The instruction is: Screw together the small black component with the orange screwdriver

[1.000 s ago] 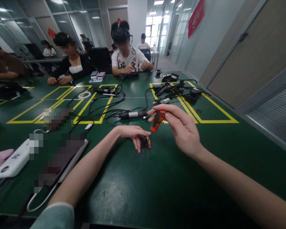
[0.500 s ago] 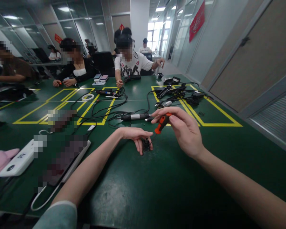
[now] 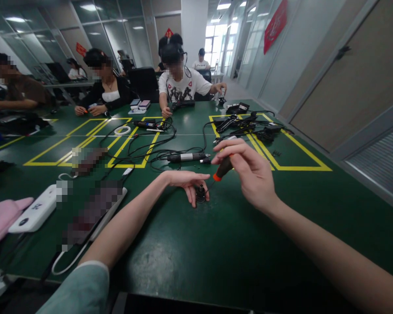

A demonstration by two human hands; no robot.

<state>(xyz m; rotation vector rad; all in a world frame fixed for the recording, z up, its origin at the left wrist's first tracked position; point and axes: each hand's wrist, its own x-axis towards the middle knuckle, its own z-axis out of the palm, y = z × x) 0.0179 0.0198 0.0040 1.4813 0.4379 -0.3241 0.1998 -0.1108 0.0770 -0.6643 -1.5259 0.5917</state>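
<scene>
Small black part (image 3: 201,196) on green table (image 3: 196,248), left fingers (image 3: 193,199) clasping it, right fingers (image 3: 247,151) gripping a screwdriver (image 3: 225,167)

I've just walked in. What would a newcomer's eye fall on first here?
Probably the orange-and-dark screwdriver in the right hand, near the centre, slanting down toward a small black part at the left hand. Next, the bright yellow outlines farther back on the green table. Then the red banner, high on the right.
</scene>
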